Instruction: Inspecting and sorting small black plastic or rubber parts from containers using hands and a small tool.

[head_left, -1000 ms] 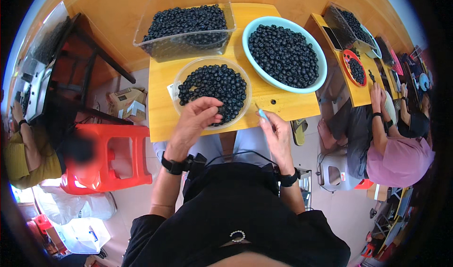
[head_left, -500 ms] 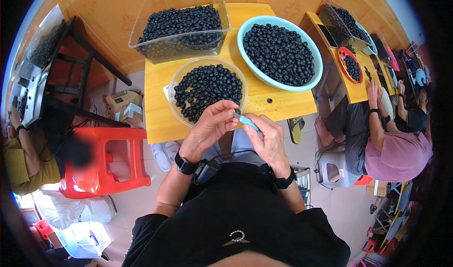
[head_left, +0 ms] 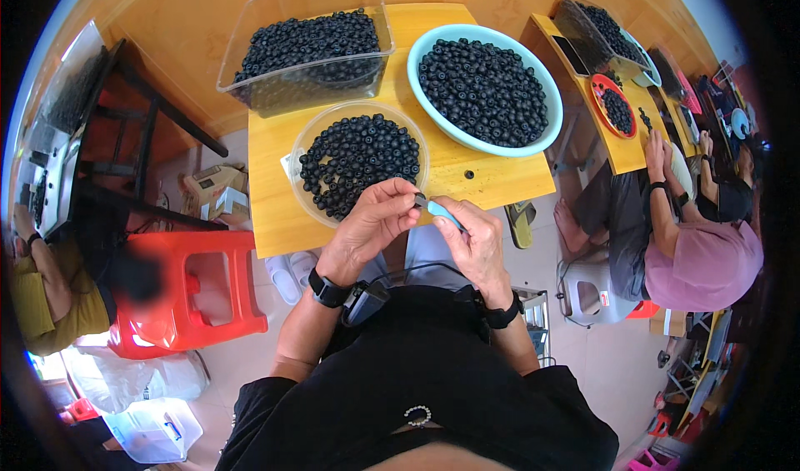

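Observation:
Between its thumb and fingertips, my left hand (head_left: 367, 225) pinches a small black bead-like piece (head_left: 420, 197). My right hand (head_left: 477, 246) is wrapped round the light blue handle (head_left: 442, 211) of a small hand tool whose short tip meets the piece; fingers partly hide that tip, so its exact kind is unclear. Just beyond my hands, a round clear tub (head_left: 307, 198) holds many black round pieces (head_left: 360, 159), some showing a hole. One loose black piece (head_left: 469, 174) lies on the yellow table (head_left: 508, 179), among dark crumbs.
A clear rectangular bin (head_left: 308, 96) and a light blue basin (head_left: 546, 142), both full of black pieces, stand farther back. A red stool (head_left: 192, 296) is at left, near a seated person. At right, people sit at another table (head_left: 629, 154) with a red dish (head_left: 607, 107).
The table and its containers have shifted slightly left and up in the picture. The blue handle has turned a little in my right hand, while the black piece stays pinched in my left.

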Motion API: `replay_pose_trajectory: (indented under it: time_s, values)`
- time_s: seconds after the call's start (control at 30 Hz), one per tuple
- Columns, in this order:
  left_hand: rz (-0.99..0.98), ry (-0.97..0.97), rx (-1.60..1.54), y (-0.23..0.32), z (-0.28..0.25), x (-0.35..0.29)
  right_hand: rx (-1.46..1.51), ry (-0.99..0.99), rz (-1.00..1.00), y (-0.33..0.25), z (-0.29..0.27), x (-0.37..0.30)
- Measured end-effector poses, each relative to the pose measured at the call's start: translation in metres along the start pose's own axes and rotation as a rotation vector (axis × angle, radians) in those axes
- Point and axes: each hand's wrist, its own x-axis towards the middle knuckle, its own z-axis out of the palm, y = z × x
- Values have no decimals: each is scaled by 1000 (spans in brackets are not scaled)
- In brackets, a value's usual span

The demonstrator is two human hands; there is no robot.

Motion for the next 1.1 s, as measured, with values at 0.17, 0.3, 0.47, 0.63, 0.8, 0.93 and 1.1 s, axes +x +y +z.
replay_pose_trajectory:
  time_s: [0.17,0.3,0.47,0.63,0.8,0.93,1.1]
  values:
    - [-13,-223,106,5,16,-5,-29,125,91,47,5,-8]
    - [15,-164,103,4,16,-6,-28,72,258,49,-5,-12]
    - [2,-66,16,0,13,2,148,51,330,21,-11,-6]
    - [-20,-52,68,-4,10,6,363,54,196,-5,-11,2]
    - [-75,-49,167,-4,15,1,353,-19,175,-7,-3,5]
    - [-106,-30,184,-2,19,0,412,-62,294,-1,-3,1]
    - [-35,32,267,8,13,-5,328,70,365,26,-19,13]
